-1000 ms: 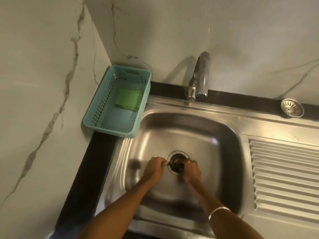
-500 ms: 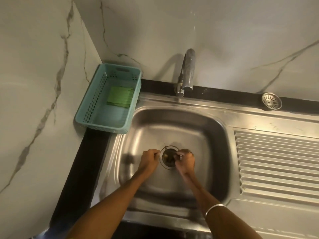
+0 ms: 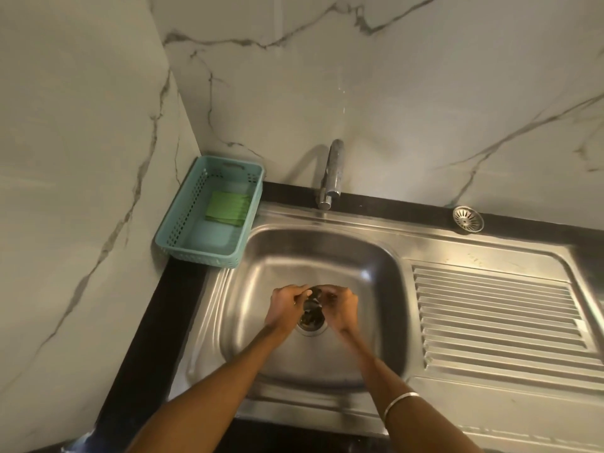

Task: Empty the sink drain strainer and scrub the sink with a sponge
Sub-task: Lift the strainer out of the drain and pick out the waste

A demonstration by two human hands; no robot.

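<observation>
Two hands meet over the drain at the bottom of the steel sink (image 3: 376, 256). The left hand (image 3: 284, 307) and the right hand (image 3: 340, 308) both have their fingers curled inward, fingertips close together, pinching a small dark metal piece between them — the drain strainer (image 3: 312, 300), as far as the blur allows. It sits just above the drain opening (image 3: 312, 323), whose ring shows below and between the wrists. Whether the piece is fully free of the opening cannot be told.

A green sponge (image 3: 227, 207) lies in the teal basket (image 3: 183, 230) at the sink's back left corner, well apart from both hands. The tap (image 3: 331, 171) stands behind the basin — spout over the rear rim. A second round strainer (image 3: 468, 218) rests on the dark ledge behind the ribbed draining board (image 3: 500, 312). A thin bangle (image 3: 400, 402) circles the right wrist.
</observation>
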